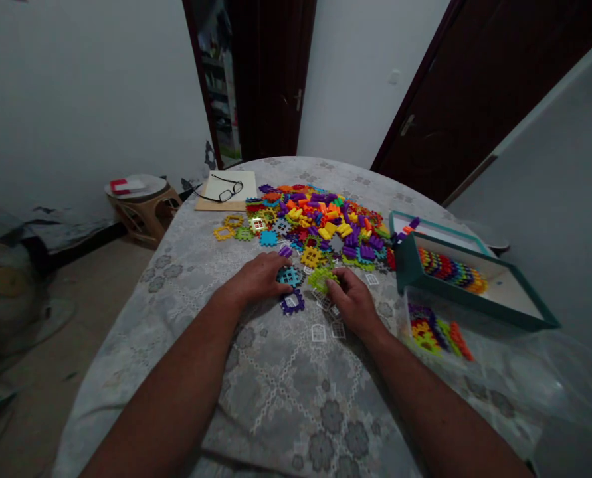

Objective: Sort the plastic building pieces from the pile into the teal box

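Note:
A heap of colourful plastic interlocking tiles (320, 222) lies on the table (276, 372), which has a grey patterned cloth. My left hand (258, 279) lies palm down with its fingers curled over a blue tile (289, 275). A purple tile (292, 303) sits just below that hand. My right hand (353, 302) has its fingers pinched on a green tile (321, 279). Small white window-shaped pieces (325, 325) lie between and below my hands.
A dark green box (455, 292) with rows of tiles stands at the right, with a clear bag of tiles (435, 332) in front of it. Glasses (220, 189) rest on a pad at the far left. A low stool (143, 206) stands beside the table.

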{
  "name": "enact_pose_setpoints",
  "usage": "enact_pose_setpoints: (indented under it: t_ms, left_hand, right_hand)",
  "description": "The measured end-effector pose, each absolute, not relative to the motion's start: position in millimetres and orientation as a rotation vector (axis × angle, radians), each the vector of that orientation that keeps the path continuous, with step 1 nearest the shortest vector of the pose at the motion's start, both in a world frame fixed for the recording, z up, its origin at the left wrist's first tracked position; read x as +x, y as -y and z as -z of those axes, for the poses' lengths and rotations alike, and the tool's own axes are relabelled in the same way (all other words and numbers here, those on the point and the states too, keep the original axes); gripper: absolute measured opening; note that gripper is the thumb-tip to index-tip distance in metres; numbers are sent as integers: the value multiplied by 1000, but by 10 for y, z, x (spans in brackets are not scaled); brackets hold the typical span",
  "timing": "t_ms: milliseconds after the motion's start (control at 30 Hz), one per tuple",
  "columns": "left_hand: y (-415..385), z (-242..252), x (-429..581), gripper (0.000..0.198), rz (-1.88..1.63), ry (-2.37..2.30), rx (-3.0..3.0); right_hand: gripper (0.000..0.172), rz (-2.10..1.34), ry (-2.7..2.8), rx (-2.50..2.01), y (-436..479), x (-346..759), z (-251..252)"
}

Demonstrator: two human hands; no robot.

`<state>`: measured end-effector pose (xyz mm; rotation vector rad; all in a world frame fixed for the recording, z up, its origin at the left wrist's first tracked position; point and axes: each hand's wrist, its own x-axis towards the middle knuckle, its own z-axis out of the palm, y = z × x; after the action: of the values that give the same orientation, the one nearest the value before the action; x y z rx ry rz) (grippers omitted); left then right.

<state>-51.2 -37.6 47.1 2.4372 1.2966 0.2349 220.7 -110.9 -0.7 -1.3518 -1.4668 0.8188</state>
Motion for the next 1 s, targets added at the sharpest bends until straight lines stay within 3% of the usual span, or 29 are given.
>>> enact_pose_setpoints:
  t_ms: [233,367,633,733,900,1000]
  left_hand:
    - [383,-506,-484,45,-474,-1077,2318]
    - [449,-558,-332,34,-591,-977,2180]
    - [486,-548,-251,39,-504,-760,1997]
    - [457,-505,-260,48,-484,-728,1969]
    - [398,-435,-212,42,-596,-730,1925]
    - [387,-435,-196,49,-605,-758,1857]
  right_hand:
    - [27,-1045,1507,-1202,1197,2156,-87]
    - [24,-980,1604,-1211,1213,2152,-61]
    - [18,-552,1710,-1198,1170,2143,-96]
    - [21,-548,1731,-1264,1162,2148,-113]
    - [33,-433,1927,-1266,1141,2205,-146]
    - [37,-356,2041,-1259,1139,2247,-195]
